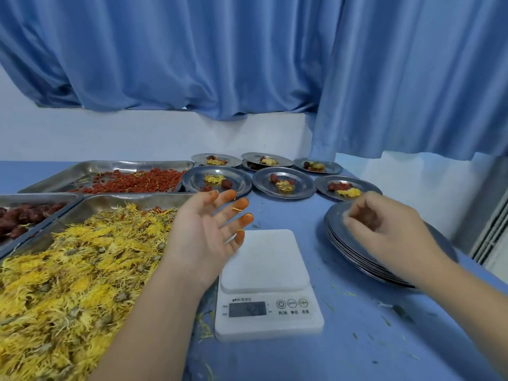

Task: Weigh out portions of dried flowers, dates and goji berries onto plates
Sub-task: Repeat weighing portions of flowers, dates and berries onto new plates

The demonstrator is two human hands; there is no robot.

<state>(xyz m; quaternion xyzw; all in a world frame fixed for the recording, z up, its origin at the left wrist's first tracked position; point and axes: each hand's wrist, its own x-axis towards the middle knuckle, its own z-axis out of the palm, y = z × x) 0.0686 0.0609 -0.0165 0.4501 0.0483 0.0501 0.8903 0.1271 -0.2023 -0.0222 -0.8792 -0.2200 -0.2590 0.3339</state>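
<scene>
A white digital scale sits in front of me with nothing on its platform. My left hand hovers palm-up over its left edge, fingers spread, fingertips stained orange with petal bits stuck on. My right hand, blurred, rests with curled fingers on a stack of metal plates; whether it grips the top plate is unclear. At left stand a tray of yellow dried flowers, a tray of dark red dates and a tray of goji berries. Several filled plates stand behind.
The blue table carries scattered petal crumbs around the scale. A white wall and blue curtains close the far side. The table's right edge runs just beyond the plate stack.
</scene>
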